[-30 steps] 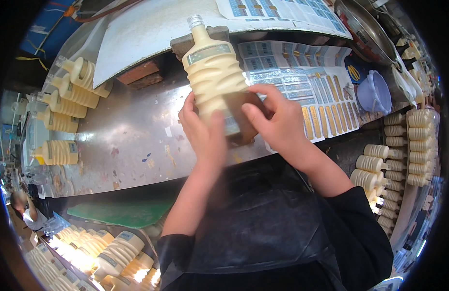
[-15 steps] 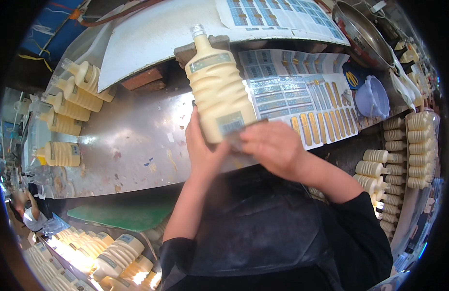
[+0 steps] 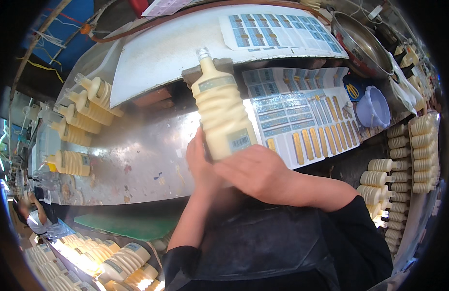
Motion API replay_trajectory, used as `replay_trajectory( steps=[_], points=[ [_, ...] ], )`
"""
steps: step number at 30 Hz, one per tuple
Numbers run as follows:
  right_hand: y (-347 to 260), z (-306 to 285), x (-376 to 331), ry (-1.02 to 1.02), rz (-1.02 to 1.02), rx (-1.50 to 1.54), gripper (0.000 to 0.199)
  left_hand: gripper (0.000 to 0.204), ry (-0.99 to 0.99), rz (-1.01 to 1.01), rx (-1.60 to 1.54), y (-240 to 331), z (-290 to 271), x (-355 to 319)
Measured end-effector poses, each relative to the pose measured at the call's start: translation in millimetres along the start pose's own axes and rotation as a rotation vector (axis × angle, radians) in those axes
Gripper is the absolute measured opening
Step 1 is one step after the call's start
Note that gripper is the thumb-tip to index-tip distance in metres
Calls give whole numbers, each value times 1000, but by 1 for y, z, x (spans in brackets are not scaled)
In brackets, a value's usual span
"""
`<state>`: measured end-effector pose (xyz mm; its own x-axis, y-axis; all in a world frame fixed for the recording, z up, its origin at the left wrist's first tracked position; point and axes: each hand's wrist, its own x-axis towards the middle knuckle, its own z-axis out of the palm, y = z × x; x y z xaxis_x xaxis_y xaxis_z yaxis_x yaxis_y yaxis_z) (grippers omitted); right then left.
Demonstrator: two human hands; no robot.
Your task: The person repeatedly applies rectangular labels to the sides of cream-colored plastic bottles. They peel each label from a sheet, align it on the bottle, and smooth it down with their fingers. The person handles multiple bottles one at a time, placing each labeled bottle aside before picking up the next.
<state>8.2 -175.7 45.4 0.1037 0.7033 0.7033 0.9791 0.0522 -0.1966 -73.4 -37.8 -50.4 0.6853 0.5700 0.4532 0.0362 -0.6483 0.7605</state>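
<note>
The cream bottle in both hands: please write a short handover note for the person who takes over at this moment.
Left hand: grips the cream ribbed bottle from the left side, near its base.
Right hand: lies over the bottle's lower end.
Bottle: neck pointing away, over the metal worktop, uncapped.
Done: one label near the neck, one near the base.
Sticker sheets lie to the right.
Left: rows of bottles at the right; whether they are labelled cannot be told.

sleeves: black, short, ending above both elbows
forearms: bare
left hand [image 3: 201, 162]: bare, no glove
right hand [image 3: 256, 172]: bare, no glove
torso: dark garment
</note>
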Motion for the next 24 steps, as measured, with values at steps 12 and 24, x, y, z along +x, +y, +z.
replay_trajectory(
  steps=[12,24],
  points=[
    [34,-9,-20,-36,557,121,27,64,-203,-93,-53,-15,-6,1],
    [82,17,80,-102,802,106,24,62,-226,-93,47,5,-12,11]
  ],
)
